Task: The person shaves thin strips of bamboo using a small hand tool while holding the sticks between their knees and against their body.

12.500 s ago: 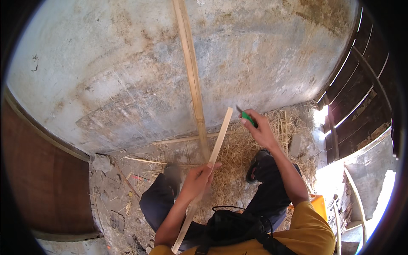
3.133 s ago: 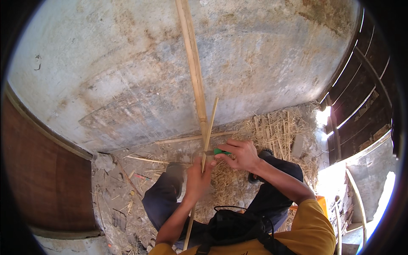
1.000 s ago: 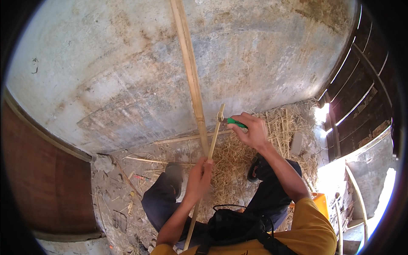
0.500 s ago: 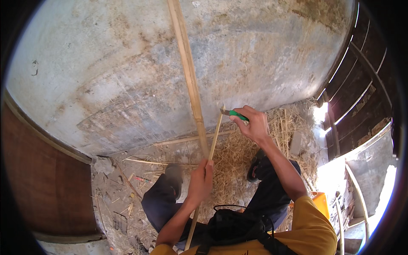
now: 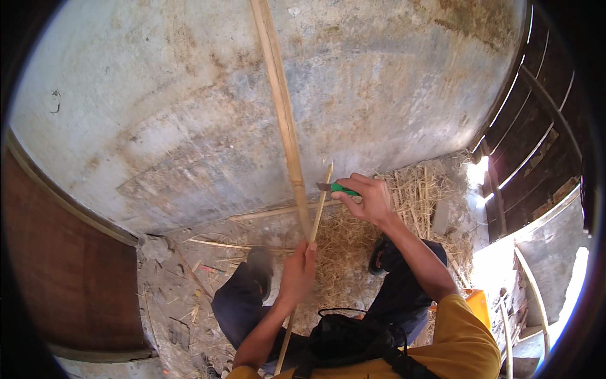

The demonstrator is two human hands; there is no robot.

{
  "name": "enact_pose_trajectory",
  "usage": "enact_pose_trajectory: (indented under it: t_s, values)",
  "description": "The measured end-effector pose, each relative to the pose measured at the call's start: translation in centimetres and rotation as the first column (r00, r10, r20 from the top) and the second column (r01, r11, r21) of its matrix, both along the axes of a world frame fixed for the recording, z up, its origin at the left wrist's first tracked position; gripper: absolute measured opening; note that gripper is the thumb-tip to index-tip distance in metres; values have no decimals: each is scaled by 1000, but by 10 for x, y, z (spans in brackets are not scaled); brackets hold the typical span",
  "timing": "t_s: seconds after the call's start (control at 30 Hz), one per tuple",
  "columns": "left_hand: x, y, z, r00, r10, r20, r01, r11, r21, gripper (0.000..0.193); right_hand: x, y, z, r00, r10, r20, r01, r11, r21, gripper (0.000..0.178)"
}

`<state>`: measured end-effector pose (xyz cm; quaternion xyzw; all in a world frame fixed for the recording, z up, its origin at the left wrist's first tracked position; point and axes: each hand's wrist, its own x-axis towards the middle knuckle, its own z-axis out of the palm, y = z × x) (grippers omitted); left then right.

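A thin pale bamboo strip (image 5: 322, 205) runs up from my lap, its far tip tilted slightly to the right. My left hand (image 5: 297, 273) is closed round its middle. My right hand (image 5: 371, 199) grips a green-handled utility knife (image 5: 344, 189), whose blade rests against or just over the strip, a little below the tip. Behind the strip, a thicker bamboo pole (image 5: 284, 120) leans against the wall, and its lower end passes behind my left hand. Whether the blade bites into the strip is too small to tell.
A stained grey wall (image 5: 208, 126) rises close ahead. Straw-like shavings (image 5: 347, 252) cover the ground between my feet, and loose strips lie at the wall's base. At left is a brown panel (image 5: 69, 252); at right, dark slats (image 5: 536, 126) and a yellow container (image 5: 478, 306).
My right hand has drawn the knife back toward me along the strip, from its tip to a point a little below. My left hand keeps nearly the same place and grip.
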<state>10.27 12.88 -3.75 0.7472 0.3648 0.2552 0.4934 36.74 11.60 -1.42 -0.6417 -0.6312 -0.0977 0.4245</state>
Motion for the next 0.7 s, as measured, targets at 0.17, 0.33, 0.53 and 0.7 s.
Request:
enact_pose_trajectory:
  t_s: [0.17,0.33,0.53,0.7]
  values:
    - [-4,-4,-1,999,-23,-44,24,1000,10,30,24,6,6,985,-148,-83,147,989,-24,24]
    - [-1,-2,3,998,-37,-52,37,999,2,31,37,2,-13,983,-176,-59,174,984,-30,28]
    - [-2,7,-30,996,-86,35,82,991,105,39,67,-4,-5,903,-310,-297,246,940,-234,36]
    - [-3,21,12,968,-176,177,250,695,-674,50,34,-18,-7,632,-30,-775,-201,959,-202,34]
